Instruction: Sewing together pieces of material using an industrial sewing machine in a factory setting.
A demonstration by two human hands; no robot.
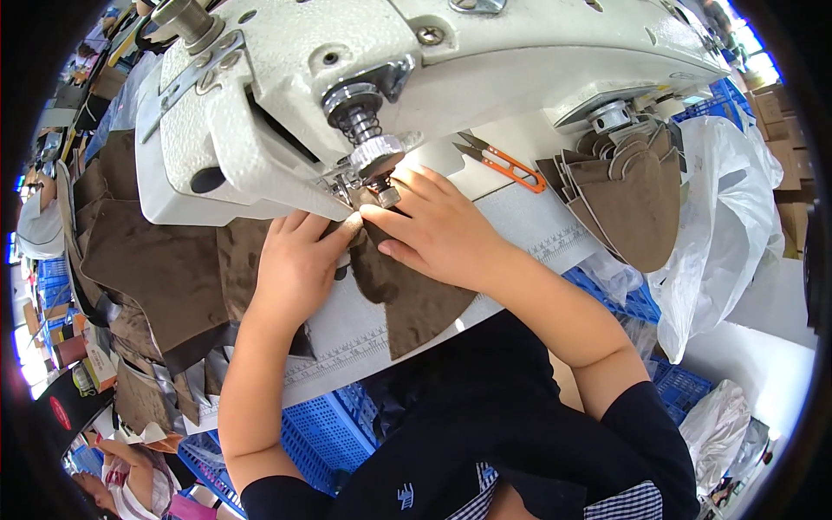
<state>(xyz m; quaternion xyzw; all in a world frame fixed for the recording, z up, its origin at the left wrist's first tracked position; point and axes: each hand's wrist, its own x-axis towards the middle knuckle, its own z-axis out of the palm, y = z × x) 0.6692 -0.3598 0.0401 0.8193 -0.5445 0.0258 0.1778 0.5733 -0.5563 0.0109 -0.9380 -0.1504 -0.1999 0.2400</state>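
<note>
A white sewing machine (494,95) stands over a brown fabric piece (420,303) with a soft, suede-like face. My left hand (299,260) grips the fabric beside the needle area, thumb and bent fingers pressed together on its left edge. From the right, my right hand (442,230) holds the same piece, its thumb folded in and its fingers reaching behind the metal tension knob (377,158). The piece hangs toward me over the table's ruler strip (347,351). The needle tip and the stitched edge are hidden by my fingers and the machine head.
Orange-handled thread snips (507,166) lie behind my right hand. Stacked brown cut pieces (628,199) sit at the right, beside a white plastic bag (719,208). More brown fabric (156,269) is heaped at the left. A blue crate (325,438) stands below the table edge.
</note>
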